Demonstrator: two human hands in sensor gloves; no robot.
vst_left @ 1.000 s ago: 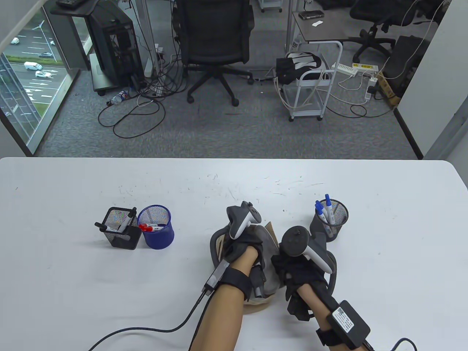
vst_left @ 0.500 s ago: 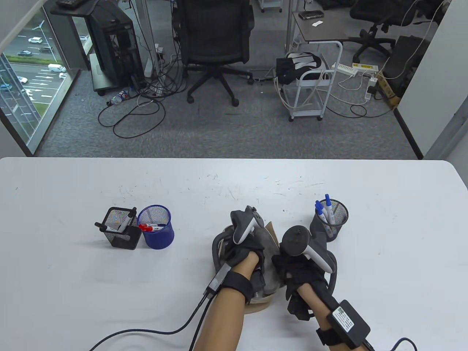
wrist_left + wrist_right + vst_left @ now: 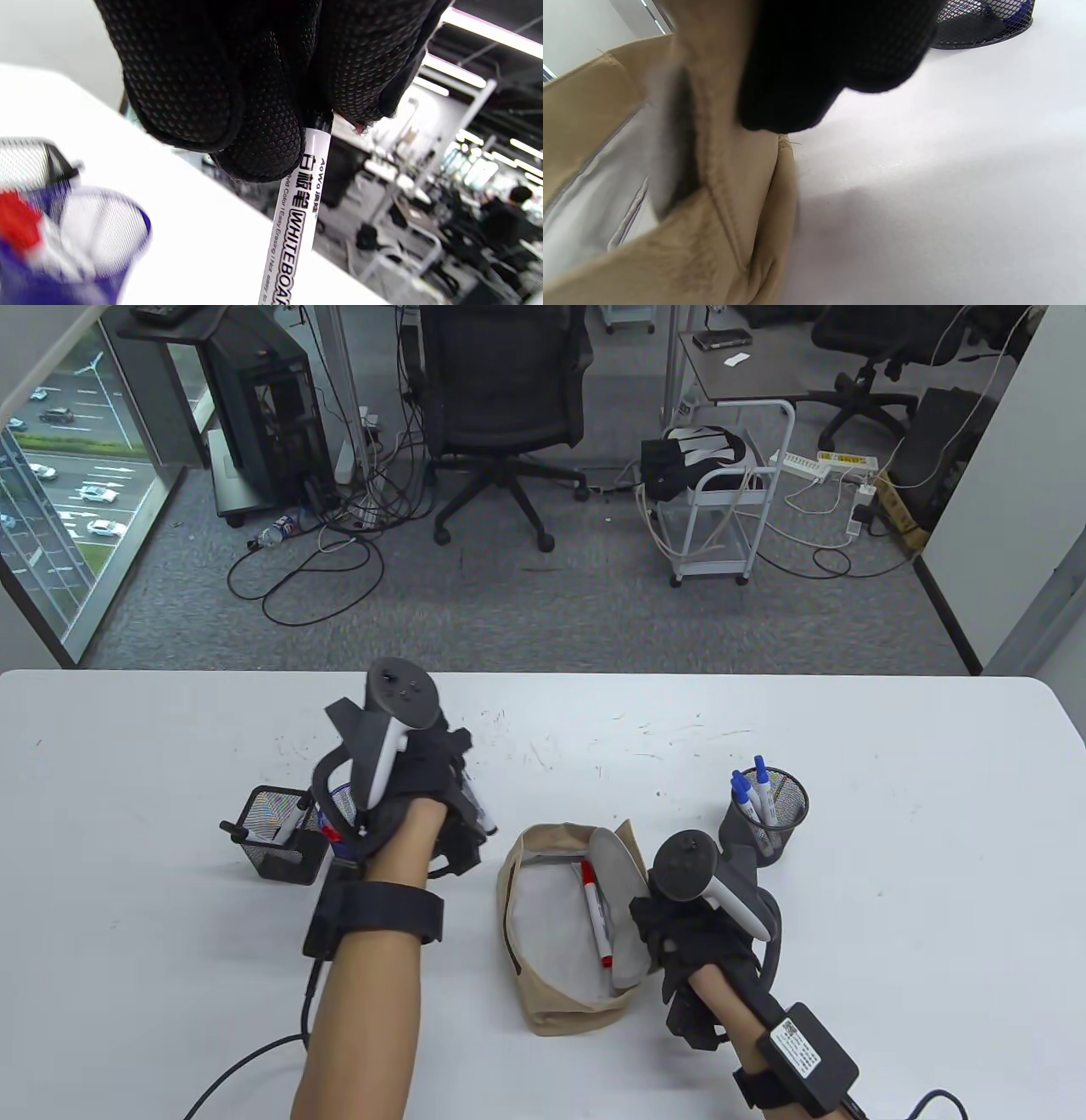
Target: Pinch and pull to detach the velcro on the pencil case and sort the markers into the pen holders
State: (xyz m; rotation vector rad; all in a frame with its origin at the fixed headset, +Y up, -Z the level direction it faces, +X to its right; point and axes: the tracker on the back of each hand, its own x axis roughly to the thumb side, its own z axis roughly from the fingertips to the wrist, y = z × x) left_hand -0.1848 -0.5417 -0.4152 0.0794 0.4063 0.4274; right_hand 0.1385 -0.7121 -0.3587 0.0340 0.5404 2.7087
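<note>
The tan pencil case (image 3: 556, 1001) lies open at the table's front centre, and one red marker (image 3: 596, 914) rests on its grey lining. My right hand (image 3: 660, 918) grips the case's flap (image 3: 729, 169) at its right edge, a gloved fingertip (image 3: 831, 63) pressed on it. My left hand (image 3: 458, 806) is raised to the left of the case and pinches a black-capped whiteboard marker (image 3: 297, 228) that hangs down. Below it are the blue holder (image 3: 106, 237) with red markers, mostly hidden in the table view, and the square black mesh holder (image 3: 276, 836) with black markers.
A round black mesh holder (image 3: 768, 810) with blue markers stands just behind my right hand. Cables run from both wrists off the white table's (image 3: 891, 899) front edge. Beyond the far edge are office chairs, a cart and floor cables.
My left hand has lifted out of the case and swung up and left with a black marker, over the left holders. The case's inside now shows. The right hand has stayed put.
</note>
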